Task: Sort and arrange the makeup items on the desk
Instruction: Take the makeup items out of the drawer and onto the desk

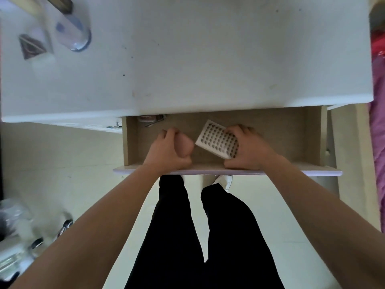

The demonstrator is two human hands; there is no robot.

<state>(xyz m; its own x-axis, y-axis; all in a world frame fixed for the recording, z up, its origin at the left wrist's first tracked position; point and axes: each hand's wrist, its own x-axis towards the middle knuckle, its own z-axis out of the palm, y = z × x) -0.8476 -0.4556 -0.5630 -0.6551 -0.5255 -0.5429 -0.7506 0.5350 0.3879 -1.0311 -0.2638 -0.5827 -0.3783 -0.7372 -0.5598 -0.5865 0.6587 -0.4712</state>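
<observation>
Peeking from under desk [208,59], blurred dark item [151,118]; hands [166,152] [250,148] grip sponge [184,146], card [216,140].

White desk [208,59] with little dark spots on top. Under its front edge, open drawer [291,132], brown inside, pale purple along the front. Below, pale cream floor [62,159]. On the right, pink and purple cloth [378,132]. Soft, even light.

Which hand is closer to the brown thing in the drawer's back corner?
Left. The left hand, gripping a pink sponge, sits in front of the brown thing; the right hand, holding a dotted card, is farther right.
</observation>
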